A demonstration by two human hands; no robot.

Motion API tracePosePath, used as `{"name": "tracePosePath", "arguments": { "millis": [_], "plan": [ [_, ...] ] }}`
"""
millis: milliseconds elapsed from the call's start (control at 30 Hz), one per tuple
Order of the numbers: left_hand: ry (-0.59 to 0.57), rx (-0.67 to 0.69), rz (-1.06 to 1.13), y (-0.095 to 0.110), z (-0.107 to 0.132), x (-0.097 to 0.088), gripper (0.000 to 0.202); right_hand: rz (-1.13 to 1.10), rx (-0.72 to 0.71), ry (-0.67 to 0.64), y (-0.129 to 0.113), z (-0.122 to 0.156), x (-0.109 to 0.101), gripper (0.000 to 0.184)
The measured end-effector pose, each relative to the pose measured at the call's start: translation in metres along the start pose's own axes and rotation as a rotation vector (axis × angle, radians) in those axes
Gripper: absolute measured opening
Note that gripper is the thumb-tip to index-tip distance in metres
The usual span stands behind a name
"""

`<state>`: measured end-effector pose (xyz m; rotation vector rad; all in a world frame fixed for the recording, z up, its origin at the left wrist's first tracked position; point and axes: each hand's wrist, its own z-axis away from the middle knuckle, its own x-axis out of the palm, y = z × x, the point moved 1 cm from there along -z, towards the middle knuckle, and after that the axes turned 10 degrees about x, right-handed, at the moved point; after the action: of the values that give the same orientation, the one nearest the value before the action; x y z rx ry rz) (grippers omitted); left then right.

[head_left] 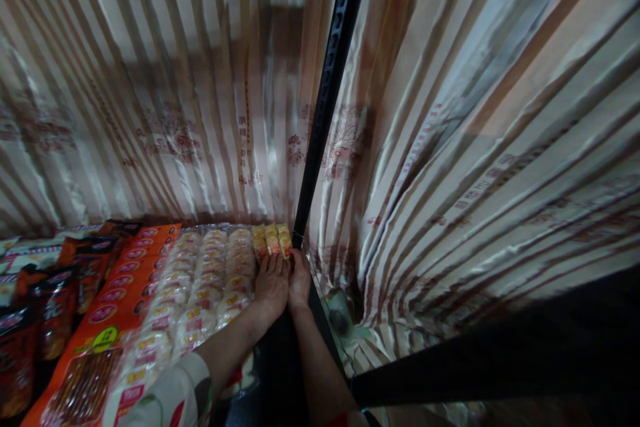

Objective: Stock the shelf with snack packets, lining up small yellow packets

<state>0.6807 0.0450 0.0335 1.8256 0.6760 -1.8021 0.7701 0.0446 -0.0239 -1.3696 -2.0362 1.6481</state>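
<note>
My left hand (271, 284) lies palm down with fingers stretched forward, their tips against a short row of small yellow snack packs (272, 241) at the back right of a shelf. My right hand (299, 279) is beside it, next to the black upright post (325, 100), fingers curled toward the right end of the same packs. Whether it grips one is not visible. To the left run several rows of clear-wrapped pale snack packs (210, 280).
Orange packets (115, 300) and dark red packets (55, 307) fill the shelf's left. A striped satin curtain (450, 147) hangs behind and to the right. A dark shelf edge (500, 347) crosses the lower right.
</note>
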Motion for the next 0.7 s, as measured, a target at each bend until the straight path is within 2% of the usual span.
{"name": "tracePosePath", "arguments": {
  "millis": [233, 333, 567, 700],
  "plan": [
    [-0.01, -0.032, -0.006, 0.005, -0.002, -0.005, 0.044, -0.002, 0.003, -0.022, -0.002, 0.0, -0.002, 0.033],
    [0.021, -0.033, -0.033, 0.006, -0.002, -0.005, 0.044, 0.015, 0.009, -0.019, -0.003, 0.0, -0.003, 0.034],
    [0.073, -0.018, -0.013, 0.006, -0.002, -0.001, 0.043, 0.13, 0.023, 0.005, 0.005, -0.002, 0.001, 0.045],
    [0.077, -0.004, -0.011, 0.004, -0.001, 0.001, 0.043, 0.219, 0.042, -0.06, 0.007, -0.004, 0.006, 0.052]
  ]
}}
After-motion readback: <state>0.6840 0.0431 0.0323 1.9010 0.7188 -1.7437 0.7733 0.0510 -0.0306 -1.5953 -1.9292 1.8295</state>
